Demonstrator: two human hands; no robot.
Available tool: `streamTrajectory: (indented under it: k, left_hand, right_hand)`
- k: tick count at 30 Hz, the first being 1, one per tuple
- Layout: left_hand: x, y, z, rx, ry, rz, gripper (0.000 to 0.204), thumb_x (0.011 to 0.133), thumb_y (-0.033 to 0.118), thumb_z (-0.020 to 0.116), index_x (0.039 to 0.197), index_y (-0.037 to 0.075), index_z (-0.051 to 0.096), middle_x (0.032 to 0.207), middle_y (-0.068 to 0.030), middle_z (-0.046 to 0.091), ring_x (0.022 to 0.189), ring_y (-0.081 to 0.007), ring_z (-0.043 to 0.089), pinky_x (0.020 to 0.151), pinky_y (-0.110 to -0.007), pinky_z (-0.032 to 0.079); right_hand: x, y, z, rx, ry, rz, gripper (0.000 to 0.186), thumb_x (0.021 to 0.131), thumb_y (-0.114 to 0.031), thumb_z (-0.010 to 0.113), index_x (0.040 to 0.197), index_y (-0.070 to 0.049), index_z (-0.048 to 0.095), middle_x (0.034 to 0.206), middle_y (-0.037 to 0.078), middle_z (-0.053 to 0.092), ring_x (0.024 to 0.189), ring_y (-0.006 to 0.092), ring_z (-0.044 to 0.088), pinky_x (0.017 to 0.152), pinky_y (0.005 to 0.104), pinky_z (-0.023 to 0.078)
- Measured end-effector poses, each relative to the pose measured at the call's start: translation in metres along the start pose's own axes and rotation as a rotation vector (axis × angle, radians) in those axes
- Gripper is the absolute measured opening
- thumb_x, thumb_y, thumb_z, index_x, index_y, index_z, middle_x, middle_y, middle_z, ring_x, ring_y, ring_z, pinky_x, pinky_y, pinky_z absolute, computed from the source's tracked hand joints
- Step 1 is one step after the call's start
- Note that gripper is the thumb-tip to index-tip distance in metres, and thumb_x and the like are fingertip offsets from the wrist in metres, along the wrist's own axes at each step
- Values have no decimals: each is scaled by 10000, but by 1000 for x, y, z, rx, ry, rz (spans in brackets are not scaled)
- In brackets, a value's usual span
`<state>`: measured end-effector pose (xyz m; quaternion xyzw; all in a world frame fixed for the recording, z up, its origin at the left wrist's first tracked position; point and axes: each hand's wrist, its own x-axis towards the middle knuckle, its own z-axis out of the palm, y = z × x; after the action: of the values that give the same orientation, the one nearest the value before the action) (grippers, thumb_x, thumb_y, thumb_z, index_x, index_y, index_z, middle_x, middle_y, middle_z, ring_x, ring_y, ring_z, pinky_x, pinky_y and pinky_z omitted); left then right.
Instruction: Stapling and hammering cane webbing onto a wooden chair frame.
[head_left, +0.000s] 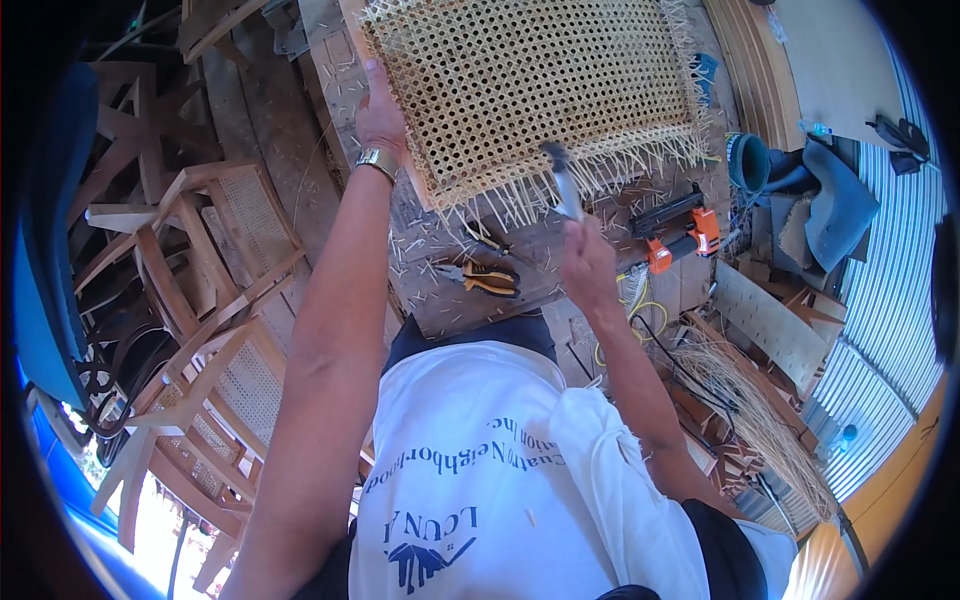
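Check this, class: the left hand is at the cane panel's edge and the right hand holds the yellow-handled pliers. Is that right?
Not quite: the right hand holds a hammer, not the pliers, as the head view shows. The left hand is at the edge of the cane panel.

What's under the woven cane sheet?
Along the left edge of the cane sheet, pale wood shows, with the workbench beyond; whatever lies beneath the middle is covered.

Cane panel (540,95) cut off, top edge. Hammer (567,190): lower handle hidden in right hand (590,260), centre. Left hand (381,122), upper left: fingers hard to read. Blue object (48,260), far left: kind unclear.
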<state>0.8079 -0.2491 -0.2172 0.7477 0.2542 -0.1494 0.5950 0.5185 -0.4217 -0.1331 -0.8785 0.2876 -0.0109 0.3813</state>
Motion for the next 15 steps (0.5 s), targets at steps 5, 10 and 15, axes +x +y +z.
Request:
streamTrajectory:
  k: [5, 10, 15]
  left_hand:
    - [-5, 5, -5, 53, -84, -44, 1151, 787, 893, 381, 1275, -133, 560, 1149, -210, 626, 1069, -299, 557, 980, -374, 407]
    - [7, -8, -5, -58, -57, 29, 1141, 785, 882, 411, 1288, -133, 553, 1185, -212, 615, 1098, -296, 546, 998, -371, 398]
    - [-2, 3, -5, 2, -16, -46, 1128, 787, 872, 428, 1298, -126, 551, 1231, -228, 608, 1149, -317, 545, 1020, -387, 387]
  right_hand:
    - [8, -9, -20, 8, -172, 169, 361, 1038, -365, 454, 954, -20, 516, 713, 241, 606, 687, 482, 597, 599, 531, 436]
    - [3, -25, -25, 118, -111, 43, 362, 1037, -369, 455, 957, -21, 517, 728, 248, 607, 694, 482, 596, 600, 526, 437]
    - [19, -7, -16, -44, -162, 51, 365, 1042, -362, 444, 911, -23, 485, 692, 247, 578, 678, 487, 583, 590, 523, 432]
